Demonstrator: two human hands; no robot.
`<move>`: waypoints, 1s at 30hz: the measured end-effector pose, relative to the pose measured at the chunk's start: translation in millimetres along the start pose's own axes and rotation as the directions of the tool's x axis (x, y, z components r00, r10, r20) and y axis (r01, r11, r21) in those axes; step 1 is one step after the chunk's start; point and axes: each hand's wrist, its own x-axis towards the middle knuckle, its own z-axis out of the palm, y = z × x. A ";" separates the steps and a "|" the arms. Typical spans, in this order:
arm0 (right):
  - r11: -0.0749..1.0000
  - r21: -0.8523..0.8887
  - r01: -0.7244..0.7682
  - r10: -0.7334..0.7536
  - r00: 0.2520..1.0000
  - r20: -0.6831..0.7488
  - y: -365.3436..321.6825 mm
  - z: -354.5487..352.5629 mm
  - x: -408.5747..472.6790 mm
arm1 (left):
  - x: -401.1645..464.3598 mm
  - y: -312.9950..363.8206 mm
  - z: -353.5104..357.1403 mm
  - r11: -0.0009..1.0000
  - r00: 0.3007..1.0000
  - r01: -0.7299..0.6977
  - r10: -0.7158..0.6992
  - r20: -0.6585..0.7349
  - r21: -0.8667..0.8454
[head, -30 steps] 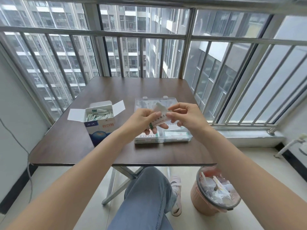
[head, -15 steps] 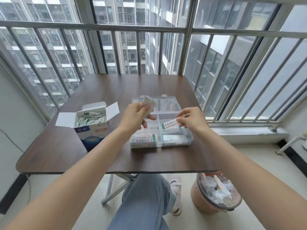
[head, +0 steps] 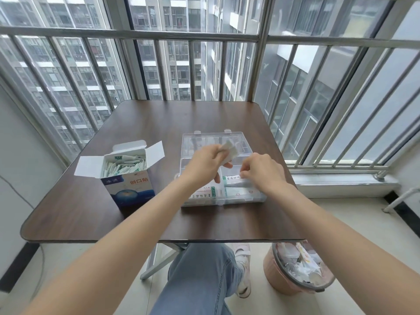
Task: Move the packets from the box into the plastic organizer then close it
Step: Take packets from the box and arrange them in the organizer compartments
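Note:
An open blue-and-white cardboard box (head: 129,185) full of white packets (head: 122,167) stands on the left of the brown table (head: 91,214). To its right lies the clear plastic organizer (head: 247,198), lid (head: 204,142) flipped open toward the window, with packets in its front compartments. My left hand (head: 204,164) holds a small bunch of white packets (head: 229,150) above the organizer. My right hand (head: 261,171) pinches one packet (head: 231,178) down in a right-hand compartment.
A pink bin (head: 295,269) with rubbish stands on the floor under the table's right front corner. Metal window bars (head: 204,37) run behind the table and along its right. My jeans-clad leg (head: 200,278) shows below the table edge.
Both hands were joined on one packet above the organizer. They have separated: the right hand lowered a packet into a right compartment, while the left kept the bunch raised.

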 end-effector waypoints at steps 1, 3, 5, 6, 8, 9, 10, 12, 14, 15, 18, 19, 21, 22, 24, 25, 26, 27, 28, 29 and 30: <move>1.000 -0.001 -0.001 0.001 1.000 0.002 0.7 -1.0 -0.1 | 3.9 2.0 4.5 0.999 1.000 -0.012 0.011 0.022 0.051; 1.000 0.001 0.000 0.000 1.000 0.008 3.5 -2.3 1.0 | 12.7 3.4 12.9 0.989 0.999 -0.010 0.003 0.045 0.147; 1.000 0.020 0.004 -0.005 1.000 0.015 6.1 -2.7 2.7 | 21.6 1.9 18.7 0.975 0.998 0.008 -0.022 0.059 0.223; 0.999 0.031 0.008 -0.008 1.000 0.017 6.7 -2.6 3.2 | 25.2 0.8 20.6 0.969 0.997 0.018 -0.035 0.064 0.246; 0.998 0.053 0.018 -0.019 1.000 0.022 7.3 -2.1 3.4 | 28.8 -0.8 22.6 0.962 0.996 0.040 -0.061 0.071 0.270; 0.998 0.066 0.022 -0.023 1.000 0.016 8.1 -2.4 2.9 | 29.4 -1.4 23.3 0.960 0.995 0.050 -0.072 0.072 0.277; 0.996 0.082 0.023 -0.023 1.000 -0.004 9.6 -4.1 3.1 | 29.8 -1.6 23.3 0.957 0.994 0.057 -0.081 0.073 0.284; 0.994 0.111 0.005 0.002 0.998 -0.062 14.3 -10.8 3.7 | 29.7 -2.3 22.9 0.953 0.993 0.067 -0.092 0.074 0.295; 0.992 0.124 -0.023 0.031 0.997 -0.067 18.9 -18.7 6.8 | 29.2 -3.3 21.0 0.947 0.993 0.067 -0.095 0.076 0.313; 0.991 0.125 -0.037 0.042 0.998 -0.040 20.0 -20.9 8.2 | 28.6 -4.0 20.5 0.943 0.992 0.068 -0.099 0.080 0.326; 0.990 0.121 -0.068 0.062 0.997 0.052 15.9 -18.8 10.1 | 28.0 -6.9 20.0 0.932 0.990 0.077 -0.115 0.086 0.353; 0.991 0.114 -0.073 0.066 0.995 0.070 13.6 -16.9 10.7 | 27.7 -7.0 20.0 0.931 0.990 0.077 -0.115 0.086 0.358; 0.990 0.108 -0.089 0.078 0.992 0.099 9.5 -14.3 11.8 | 26.3 -6.2 19.0 0.930 0.990 0.072 -0.110 0.087 0.361; 0.989 0.112 -0.097 0.085 0.990 0.108 8.0 -14.0 11.9 | 25.4 -5.2 18.4 0.931 0.990 0.068 -0.106 0.089 0.360; 0.987 0.116 -0.109 0.097 0.989 0.110 6.4 -14.3 11.8 | 24.1 -3.9 17.5 0.933 0.990 0.065 -0.105 0.093 0.355; 0.987 0.115 -0.111 0.099 0.990 0.104 6.3 -14.3 11.2 | 23.7 -3.5 17.3 0.933 0.990 0.065 -0.104 0.094 0.355; 0.987 0.113 -0.110 0.099 0.990 0.097 6.3 -14.3 10.4 | 23.2 -3.1 17.1 0.932 0.990 0.065 -0.105 0.094 0.356; 0.988 0.111 -0.108 0.098 0.991 0.092 6.3 -14.4 9.9 | 23.0 -2.4 16.9 0.930 0.990 0.066 -0.106 0.092 0.362; 0.988 0.109 -0.107 0.097 0.991 0.091 6.2 -14.7 8.8 | 23.1 -2.5 16.8 0.927 0.990 0.065 -0.106 0.092 0.370; 0.989 0.104 -0.105 0.096 0.991 0.094 6.1 -14.9 8.3 | 23.2 -2.5 16.7 0.925 0.990 0.062 -0.104 0.092 0.375; 0.990 0.094 -0.102 0.092 0.991 0.099 5.9 -15.3 7.5 | 23.3 -2.5 16.8 0.924 0.991 0.060 -0.101 0.090 0.377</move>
